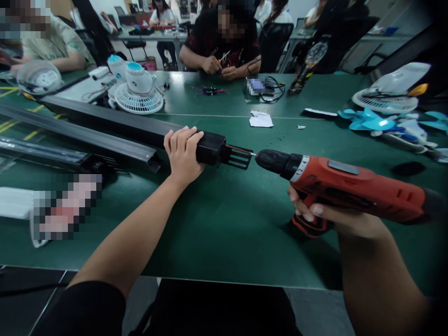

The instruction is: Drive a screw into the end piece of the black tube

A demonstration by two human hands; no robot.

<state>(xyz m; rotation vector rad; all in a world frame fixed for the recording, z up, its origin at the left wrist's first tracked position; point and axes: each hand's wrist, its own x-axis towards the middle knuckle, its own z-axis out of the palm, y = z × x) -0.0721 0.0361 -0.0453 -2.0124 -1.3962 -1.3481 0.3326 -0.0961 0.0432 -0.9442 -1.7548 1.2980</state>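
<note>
My left hand is closed over the near end of a long black rail lying on the green table. A slotted black bracket sticks out from that end. My right hand grips the handle of a red cordless drill, which points left. The tip of the drill's bit is at the bracket's outer edge; whether it touches, I cannot tell. Two more dark rails rest to the left, roughly alongside the held one.
White fan parts stand at the back left. Blue fan blades and white covers lie at the right. A bottle, scraps of paper and wired parts are across the table. A seated person's hands work on a small item opposite me.
</note>
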